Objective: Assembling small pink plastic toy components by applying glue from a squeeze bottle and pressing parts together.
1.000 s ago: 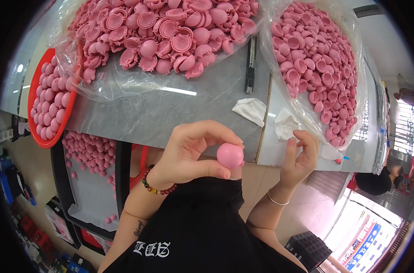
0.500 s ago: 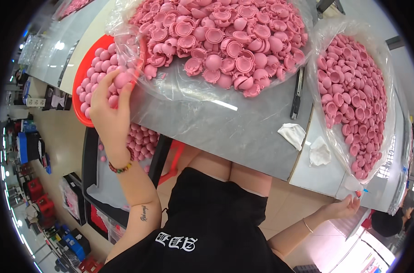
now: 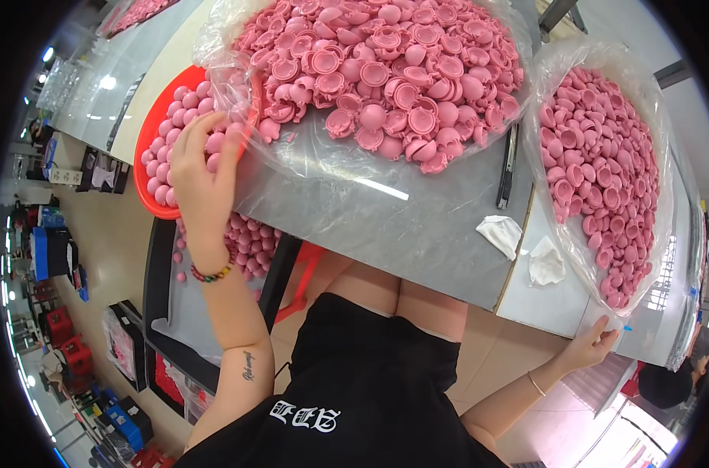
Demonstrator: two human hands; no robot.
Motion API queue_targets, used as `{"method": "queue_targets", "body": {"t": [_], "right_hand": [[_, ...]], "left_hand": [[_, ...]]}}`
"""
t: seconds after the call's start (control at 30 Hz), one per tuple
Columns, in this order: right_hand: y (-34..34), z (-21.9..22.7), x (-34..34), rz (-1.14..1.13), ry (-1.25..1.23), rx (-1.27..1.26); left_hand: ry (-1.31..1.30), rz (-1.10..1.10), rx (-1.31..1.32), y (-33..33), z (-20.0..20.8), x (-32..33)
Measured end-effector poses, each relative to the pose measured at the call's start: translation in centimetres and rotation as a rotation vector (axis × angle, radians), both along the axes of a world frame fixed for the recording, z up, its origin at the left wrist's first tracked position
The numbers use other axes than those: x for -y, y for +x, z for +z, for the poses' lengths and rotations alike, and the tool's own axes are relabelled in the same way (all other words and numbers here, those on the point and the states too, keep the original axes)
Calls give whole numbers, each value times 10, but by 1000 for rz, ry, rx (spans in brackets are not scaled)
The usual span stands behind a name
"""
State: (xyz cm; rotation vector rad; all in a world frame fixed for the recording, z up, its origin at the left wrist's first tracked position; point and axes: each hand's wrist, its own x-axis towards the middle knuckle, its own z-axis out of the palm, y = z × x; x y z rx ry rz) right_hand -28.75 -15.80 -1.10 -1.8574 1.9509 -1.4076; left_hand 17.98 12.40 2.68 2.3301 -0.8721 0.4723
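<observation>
My left hand point(image 3: 204, 175) is over the red basin point(image 3: 146, 129), its thumb and fingers apart around a gap. Smooth pink balls point(image 3: 166, 144) fill the basin, and several show through that gap; I see none clearly gripped. Over by the right edge of the table, my right hand point(image 3: 590, 347) has its fingers closed around a small bottle, mostly hidden by them. The bottle's blue tip point(image 3: 627, 328) pokes out past the fingertips. Just beyond that hand lies a clear plastic bag point(image 3: 657, 226) full of pink half shells point(image 3: 604, 171).
A large heap of pink shells point(image 3: 405, 78) lies on clear plastic on the grey table point(image 3: 354, 226). A black box cutter point(image 3: 508, 165) and two crumpled white wipes point(image 3: 500, 235) lie to its right. Below the basin, a black-framed crate point(image 3: 161, 288) contains more pink balls.
The pink ball between my left thumb and fingers is no longer there, and that hand has shifted slightly right. My right fingers have closed round the small bottle, moving slightly away from me.
</observation>
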Motion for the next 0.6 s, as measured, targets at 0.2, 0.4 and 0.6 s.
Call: {"method": "queue_targets", "body": {"t": [0.2,0.4,0.6], "right_hand": [[36,17,-23,162,-234,199],[29,17,-27,170,-163,223],[34,16,-34,246,-195,274]], "left_hand": [[183,3,260,-18,1,37],[348,128,250,-11,-8,41],[568,150,269,-19,-5,35]]}}
